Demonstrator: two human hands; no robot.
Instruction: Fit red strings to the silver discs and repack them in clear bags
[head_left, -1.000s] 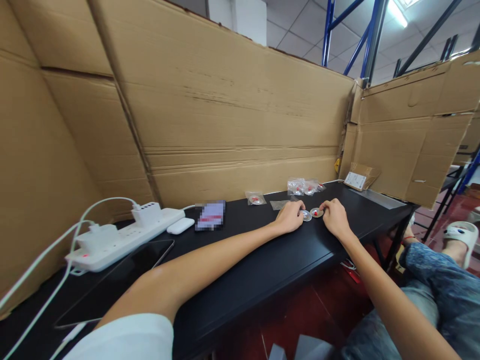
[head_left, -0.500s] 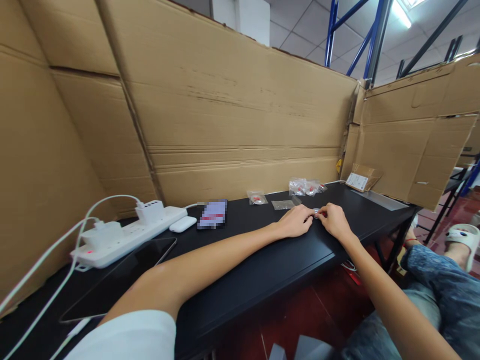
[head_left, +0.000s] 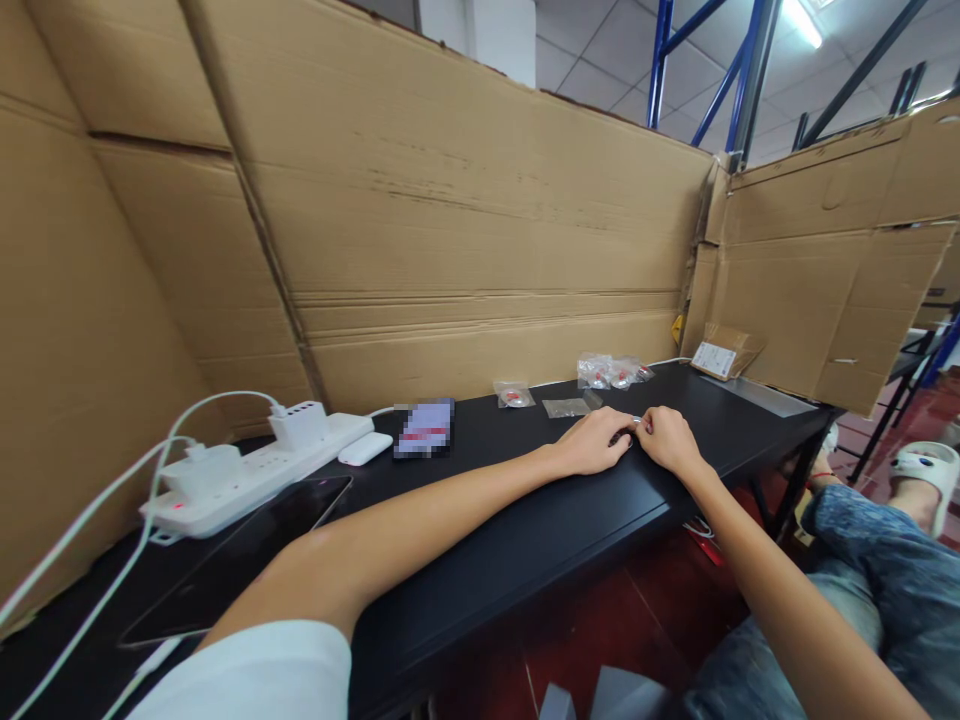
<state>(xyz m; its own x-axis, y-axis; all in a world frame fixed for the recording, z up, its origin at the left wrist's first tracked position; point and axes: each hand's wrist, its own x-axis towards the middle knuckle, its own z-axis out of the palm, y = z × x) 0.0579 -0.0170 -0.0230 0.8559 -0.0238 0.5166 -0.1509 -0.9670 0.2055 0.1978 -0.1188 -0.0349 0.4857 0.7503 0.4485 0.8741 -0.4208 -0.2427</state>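
Over the black table, my left hand (head_left: 595,443) and my right hand (head_left: 666,440) meet with fingertips almost touching. Between them sits a small shiny, pale thing (head_left: 637,421), mostly covered by the fingers, so its kind does not show. Both hands are closed, thumb and fingers pinched toward it. Just beyond my left hand lies a flat clear plastic bag (head_left: 566,408). Farther back is a clump of clear bags with small red-and-white items (head_left: 611,373), and left of these another such bag (head_left: 514,396).
On the left a white power strip (head_left: 259,470) holds plugs and cables, beside a dark tablet (head_left: 240,560), a white case (head_left: 365,449) and a phone (head_left: 425,428). Cardboard walls (head_left: 480,220) enclose the table (head_left: 510,560). A brown package (head_left: 724,352) leans at the back right. Another person's legs show at right.
My fingers have shifted slightly around the small thing, and the right hand has turned so that less of it shows. The things on the table stay put.
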